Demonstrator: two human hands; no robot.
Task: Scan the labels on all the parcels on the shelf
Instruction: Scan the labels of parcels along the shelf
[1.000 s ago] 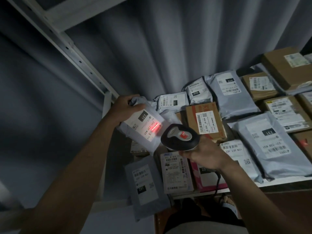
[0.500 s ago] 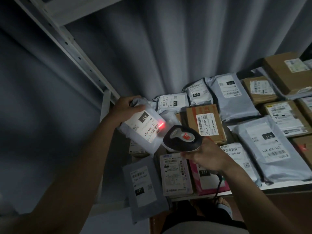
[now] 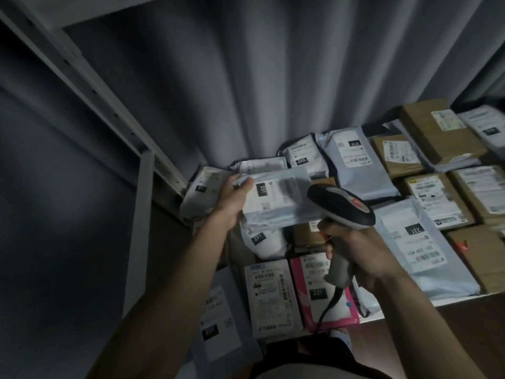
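1. shelf is packed with parcels lying flat, labels up: brown boxes at the back right, grey mailers in the middle, a pink one at the front edge. boxes look stiff and probably the heaviest, so I'd leave them lying and just aim at the label
2. the grey mailer being handled is lifted above the left end of the shelf, label facing the camera but blurry. it looks soft, thin and light, and the poly film is likely slippery, so take it by an edge away from the barcode so it doesn't crumple the label
3. scanner hangs just right of that mailer, head pointing toward it, no red beam visible on the label
4. left hand grips the mailer's left end, fingers wrapped over the top edge
5. right hand is closed round the scanner handle, cable trailing down
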